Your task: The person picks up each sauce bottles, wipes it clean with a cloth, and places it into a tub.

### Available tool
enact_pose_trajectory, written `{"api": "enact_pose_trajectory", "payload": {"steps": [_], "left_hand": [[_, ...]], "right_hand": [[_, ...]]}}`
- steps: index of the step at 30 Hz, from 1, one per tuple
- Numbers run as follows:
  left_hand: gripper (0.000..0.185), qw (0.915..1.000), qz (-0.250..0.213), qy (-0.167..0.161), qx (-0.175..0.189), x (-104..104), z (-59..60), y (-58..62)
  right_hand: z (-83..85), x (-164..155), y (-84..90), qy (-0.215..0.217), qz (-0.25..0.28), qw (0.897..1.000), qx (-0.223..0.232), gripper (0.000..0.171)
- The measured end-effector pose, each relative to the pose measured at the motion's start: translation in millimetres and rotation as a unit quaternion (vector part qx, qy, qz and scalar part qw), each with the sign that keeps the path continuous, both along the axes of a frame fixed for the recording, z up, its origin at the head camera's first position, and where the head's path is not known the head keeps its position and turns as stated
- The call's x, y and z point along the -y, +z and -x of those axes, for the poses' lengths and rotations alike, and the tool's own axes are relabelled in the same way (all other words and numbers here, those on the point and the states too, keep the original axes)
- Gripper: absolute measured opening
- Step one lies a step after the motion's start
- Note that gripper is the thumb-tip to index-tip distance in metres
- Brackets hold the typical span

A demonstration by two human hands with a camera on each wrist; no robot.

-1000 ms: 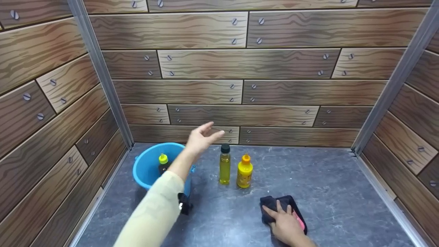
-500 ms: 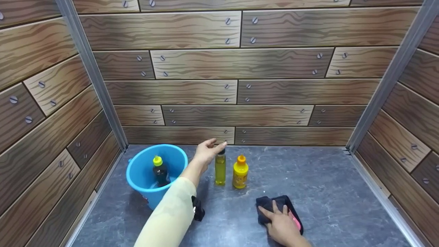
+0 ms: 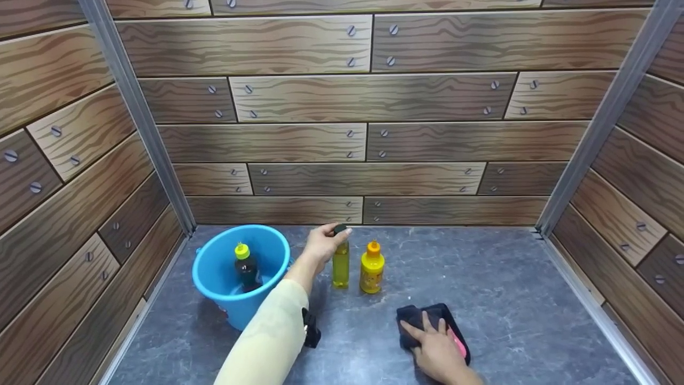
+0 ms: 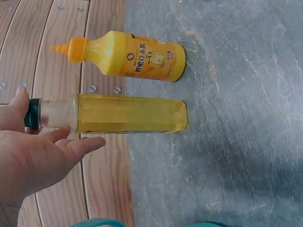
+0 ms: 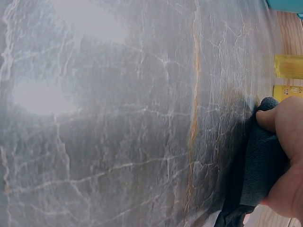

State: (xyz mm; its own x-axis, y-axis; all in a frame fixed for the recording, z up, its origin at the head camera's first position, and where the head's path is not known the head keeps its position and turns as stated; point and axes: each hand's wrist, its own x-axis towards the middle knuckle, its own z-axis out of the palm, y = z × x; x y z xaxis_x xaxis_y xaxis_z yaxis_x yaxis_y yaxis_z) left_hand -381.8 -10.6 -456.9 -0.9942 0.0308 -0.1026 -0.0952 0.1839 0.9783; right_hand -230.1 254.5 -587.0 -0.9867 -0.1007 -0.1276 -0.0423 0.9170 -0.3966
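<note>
— What's hard to make out?
— The dark bottle [image 3: 247, 269] sits half sunk in the blue bucket [image 3: 214, 280]. The right hand [image 3: 439, 352] lies flat, fingers straight, on a dark cloth [image 3: 414, 320], covering most of it.
— And the left hand [image 3: 319, 246]?
— At the black cap of the clear oil bottle [image 3: 340, 262], fingers relaxed, thumb near the cap; whether it grips is unclear.
— Room?
— The bottle stands near the back wall, just beside the yellow squeeze bottle [image 3: 371, 267]; bare countertop [image 3: 507, 289] to the right.
— Writing?
— The yellow label's characters are too small to read.

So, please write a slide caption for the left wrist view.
Left hand at the black cap of the clear yellow bottle, beside the opaque yellow bottle.
</note>
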Motion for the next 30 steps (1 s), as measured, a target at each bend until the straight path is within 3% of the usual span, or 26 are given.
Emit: {"api": "enact_pose_trajectory", "payload": {"steps": [13, 19, 30], "left_hand": [[0.043, 0.999, 0.042, -0.016, 0.006, 5.5, -15.6, 5.1], [0.039, 0.9985, 0.048, -0.025, -0.007, 7.1, -32.2, 5.2], [0.041, 0.9978, 0.06, -0.028, 0.005, 16.0, -65.3, 3.6]], "right_hand": [[1.4, 1.9, 0.3, 0.004, -0.004, 1.0, 0.005, 0.058], [2.2, 1.0, 0.6, 0.003, -0.001, 1.0, 0.006, 0.058], [1.7, -0.7, -1.7, 0.021, -0.009, 1.0, -0.013, 0.059]]}}
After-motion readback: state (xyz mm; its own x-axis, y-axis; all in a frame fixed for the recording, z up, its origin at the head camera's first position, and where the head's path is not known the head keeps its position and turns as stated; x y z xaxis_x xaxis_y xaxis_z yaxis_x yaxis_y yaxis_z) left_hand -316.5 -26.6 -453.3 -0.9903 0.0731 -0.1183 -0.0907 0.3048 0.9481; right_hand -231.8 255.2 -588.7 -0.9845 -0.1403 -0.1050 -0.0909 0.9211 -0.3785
